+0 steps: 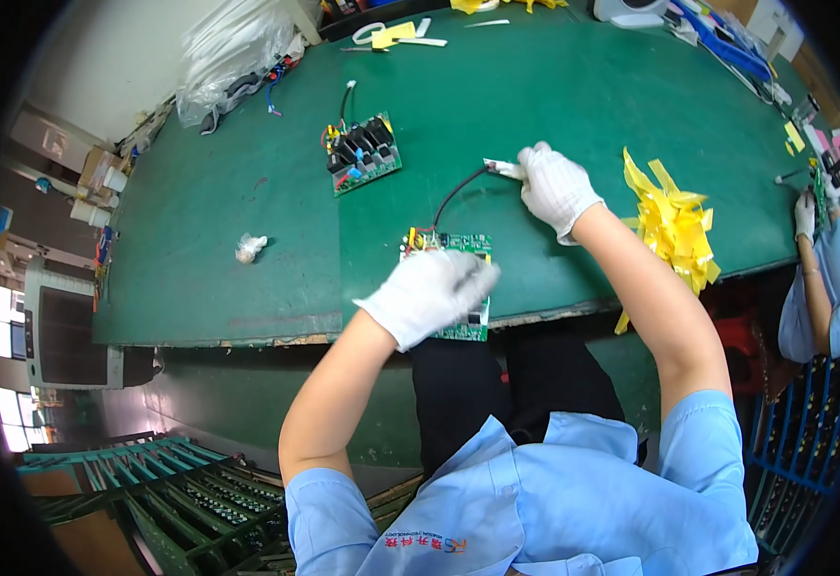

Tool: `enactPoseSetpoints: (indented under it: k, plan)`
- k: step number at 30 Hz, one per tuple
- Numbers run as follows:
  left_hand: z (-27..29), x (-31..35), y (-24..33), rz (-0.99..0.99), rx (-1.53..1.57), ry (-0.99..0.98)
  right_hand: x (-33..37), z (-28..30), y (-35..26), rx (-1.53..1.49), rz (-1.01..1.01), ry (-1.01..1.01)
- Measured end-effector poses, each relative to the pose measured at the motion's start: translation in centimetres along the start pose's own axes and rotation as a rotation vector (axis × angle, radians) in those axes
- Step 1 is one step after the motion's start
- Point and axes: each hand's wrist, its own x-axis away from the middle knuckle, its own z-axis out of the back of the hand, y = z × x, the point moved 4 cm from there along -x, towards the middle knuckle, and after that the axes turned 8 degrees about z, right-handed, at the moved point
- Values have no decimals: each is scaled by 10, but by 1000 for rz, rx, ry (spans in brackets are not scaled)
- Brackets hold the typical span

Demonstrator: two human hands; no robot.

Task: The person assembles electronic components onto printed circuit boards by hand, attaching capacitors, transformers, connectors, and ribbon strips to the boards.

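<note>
My left hand point(436, 293), in a white glove, lies over a green circuit board point(468, 330) at the table's front edge, its fingers curled on it and hiding much of it. From the board's far side a dark cable point(454, 200) arcs up and to the right. My right hand point(554, 190), also gloved, is closed on the white end piece point(505, 169) of that cable. Farther back, a second circuit board point(366, 156) with black, blue and yellow parts rests on the table, its own short cable point(345, 103) pointing away from me.
Yellow tape strips point(674, 226) are heaped right of my right arm. On the green table point(238, 182) sits a small crumpled white wad point(250, 248). Clear plastic bags point(233, 58) stand far left. At the right edge, a co-worker's gloved hand point(804, 213) is by another board.
</note>
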Motion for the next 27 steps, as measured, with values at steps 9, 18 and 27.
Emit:
enactPoseSetpoints:
  k: [9, 18, 27]
  plan:
    - [15, -36, -19, -193, -248, 471, 109, 48, -35, -300, 162, 128]
    - [-8, -63, -40, -89, -172, 99, 139, 14, -67, -152, 246, 116]
    - [-6, -65, -38, -103, -105, 126, 140, 8, -73, -53, 207, -10]
